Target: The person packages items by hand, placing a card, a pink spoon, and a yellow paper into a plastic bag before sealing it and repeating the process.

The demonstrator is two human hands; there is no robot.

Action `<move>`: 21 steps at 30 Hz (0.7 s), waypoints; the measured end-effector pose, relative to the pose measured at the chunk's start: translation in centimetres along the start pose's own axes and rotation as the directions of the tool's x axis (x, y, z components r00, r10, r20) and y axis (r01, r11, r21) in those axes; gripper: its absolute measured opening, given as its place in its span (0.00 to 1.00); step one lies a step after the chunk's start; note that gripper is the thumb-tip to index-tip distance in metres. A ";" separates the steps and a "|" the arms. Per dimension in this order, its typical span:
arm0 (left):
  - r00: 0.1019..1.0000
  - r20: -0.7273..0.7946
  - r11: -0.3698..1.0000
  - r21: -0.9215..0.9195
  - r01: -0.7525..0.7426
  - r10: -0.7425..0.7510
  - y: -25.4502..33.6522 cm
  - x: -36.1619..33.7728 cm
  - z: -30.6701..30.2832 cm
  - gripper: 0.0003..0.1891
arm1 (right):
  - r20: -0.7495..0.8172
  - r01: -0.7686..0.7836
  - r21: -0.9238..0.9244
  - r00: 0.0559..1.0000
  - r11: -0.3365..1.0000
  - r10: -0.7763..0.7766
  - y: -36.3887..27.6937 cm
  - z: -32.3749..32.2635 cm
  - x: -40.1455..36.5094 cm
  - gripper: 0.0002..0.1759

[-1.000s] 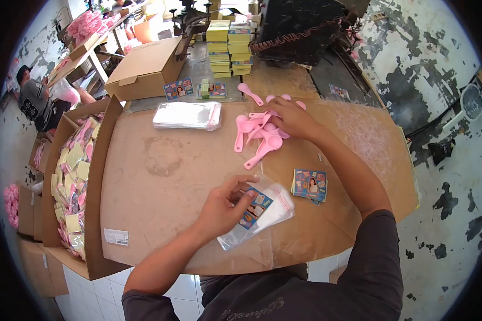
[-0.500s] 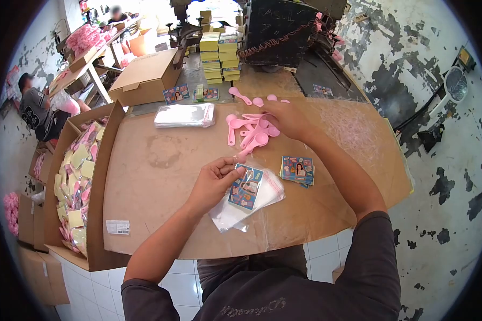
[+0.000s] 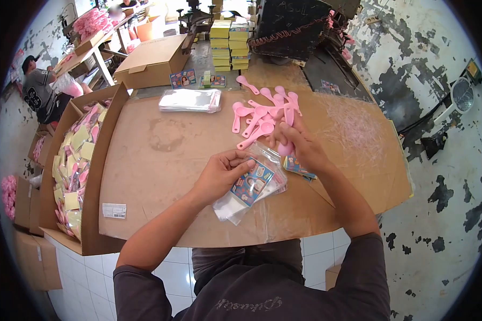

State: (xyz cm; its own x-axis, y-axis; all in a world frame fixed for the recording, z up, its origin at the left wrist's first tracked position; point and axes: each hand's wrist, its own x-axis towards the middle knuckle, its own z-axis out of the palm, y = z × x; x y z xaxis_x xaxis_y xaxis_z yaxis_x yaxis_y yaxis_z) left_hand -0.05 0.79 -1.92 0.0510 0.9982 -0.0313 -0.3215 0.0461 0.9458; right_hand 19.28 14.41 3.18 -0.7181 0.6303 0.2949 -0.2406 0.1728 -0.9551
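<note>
My left hand (image 3: 225, 171) pinches a clear plastic bag with a blue printed card (image 3: 253, 182) in it, above a loose stack of clear bags (image 3: 231, 208). Just right of the bag's opening, my right hand (image 3: 300, 143) grips a pink spoon (image 3: 285, 148), its bowl pointing down toward me. Beyond both hands lies a pile of pink spoons (image 3: 260, 115). A small stack of blue cards (image 3: 300, 168) sits partly hidden under my right hand.
At the left stands an open carton (image 3: 108, 160) full of packed bags. Further back are a bundle of clear bags (image 3: 190, 100), a closed cardboard box (image 3: 151, 61), stacks of yellow-edged cards (image 3: 220, 48) and a black box (image 3: 286, 29). A person (image 3: 40, 88) sits at the far left.
My right hand has come back from the spoon pile toward the bag, now with a spoon in it. The card in my left hand is tilted more, and the bag's mouth stands up.
</note>
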 end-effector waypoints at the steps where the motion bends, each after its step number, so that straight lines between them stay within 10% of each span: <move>1: 1.000 0.003 1.000 -0.001 0.004 -0.004 0.0 -0.1 0.1 0.15 | 0.018 -0.028 0.008 0.999 1.000 0.028 0.6 -0.2 -0.2 0.13; 5: 0.999 -0.016 0.999 0.015 0.030 -0.030 0.3 -0.3 0.4 0.14 | -0.022 -0.011 0.018 1.000 1.000 0.011 3.1 -0.2 -0.5 0.13; 9: 0.996 -0.065 0.998 0.023 0.060 -0.058 -0.1 0.1 0.2 0.15 | 0.032 -0.081 -0.357 0.995 0.930 0.099 3.4 -1.2 -1.9 0.21; 12: 0.997 -0.029 0.996 0.036 0.078 -0.077 -0.3 0.2 0.1 0.15 | -0.052 -0.059 0.128 0.996 0.990 0.066 3.4 0.0 -2.0 0.23; 15: 0.996 -0.038 0.994 0.066 0.088 -0.086 -0.6 0.2 0.1 0.16 | -0.143 0.109 -0.358 0.975 0.928 -0.170 2.6 0.5 -1.7 0.23; 21: 0.995 -0.054 0.990 0.108 0.089 -0.084 0.1 -0.2 0.7 0.16 | -0.237 -0.088 -0.234 0.971 0.968 0.031 0.7 0.2 -1.9 0.27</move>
State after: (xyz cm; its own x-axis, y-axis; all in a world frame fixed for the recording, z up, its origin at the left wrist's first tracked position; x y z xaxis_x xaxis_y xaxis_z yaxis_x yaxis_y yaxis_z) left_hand 0.60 0.60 -1.61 0.0270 0.9915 -0.1275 -0.2113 0.1303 0.9687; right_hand 20.31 13.19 1.98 -0.5500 0.7968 0.2503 -0.0167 0.2892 -0.9571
